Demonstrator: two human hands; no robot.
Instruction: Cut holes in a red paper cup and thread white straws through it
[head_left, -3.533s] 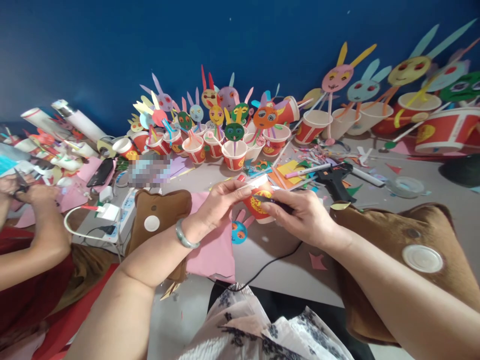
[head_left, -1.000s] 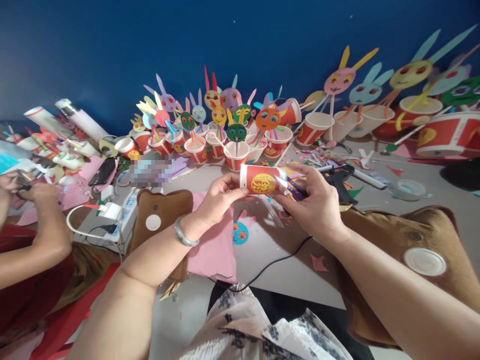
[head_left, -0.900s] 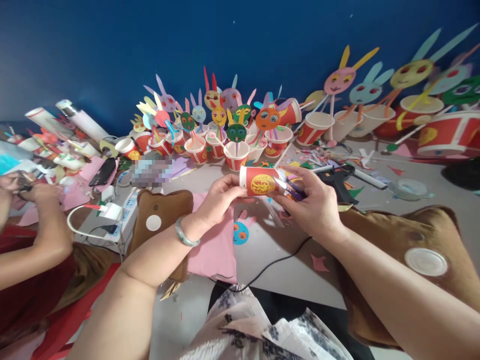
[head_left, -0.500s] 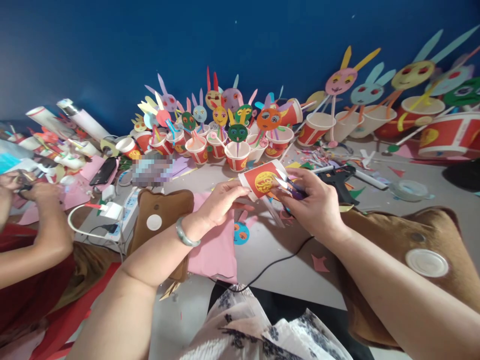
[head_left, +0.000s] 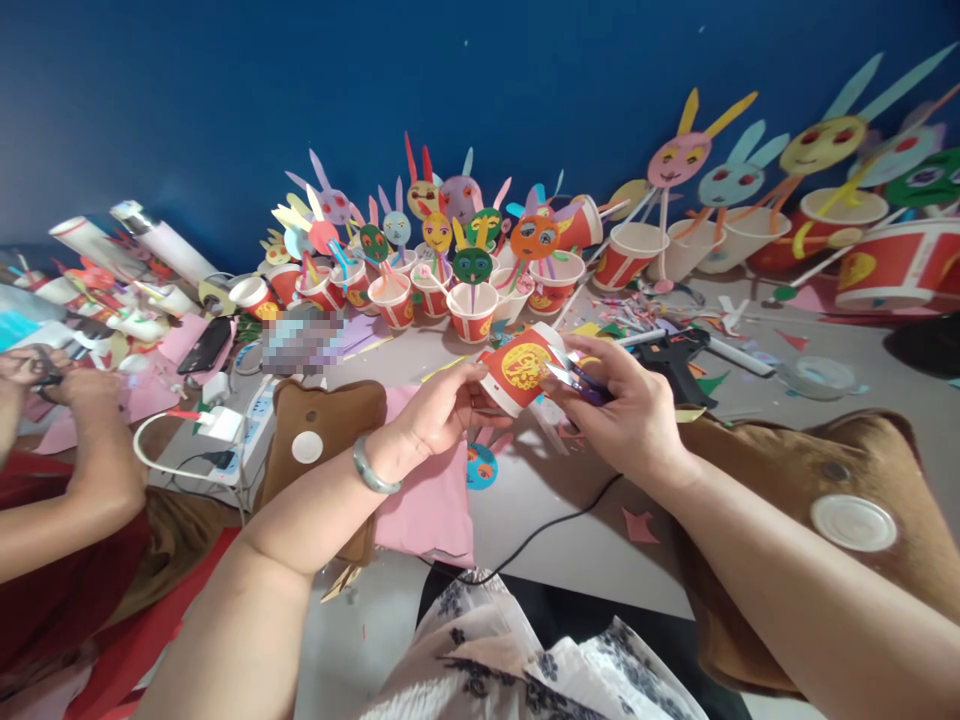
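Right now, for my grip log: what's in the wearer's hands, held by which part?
The left hand holds a red paper cup by its left end; the right hand, purple-handled metal scissors by the handles.

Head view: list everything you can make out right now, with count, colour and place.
paper cup: 1, red-white, yellow print, centre, tilted
scissors: 1, purple-handled, beside the paper cup
paper-face cups: many, mostly red-white, along the wall, blue
table: 1, grey, below
blue paper face: 1, pink-eared, on the table
pink paper: sheet count unclear, left of centre
cushions: 2, brown, left and right
glue gun: 1, black, right of centre
phone: 1, black, left
power strip: 1, white, left
pixelated patch: 1, unreadable, left of centre
co-worker's hands: 2, far left
clothing: white, dark print, bottom
left hand: 1, bare, holding the paper cup
right hand: 1, bare, holding the scissors
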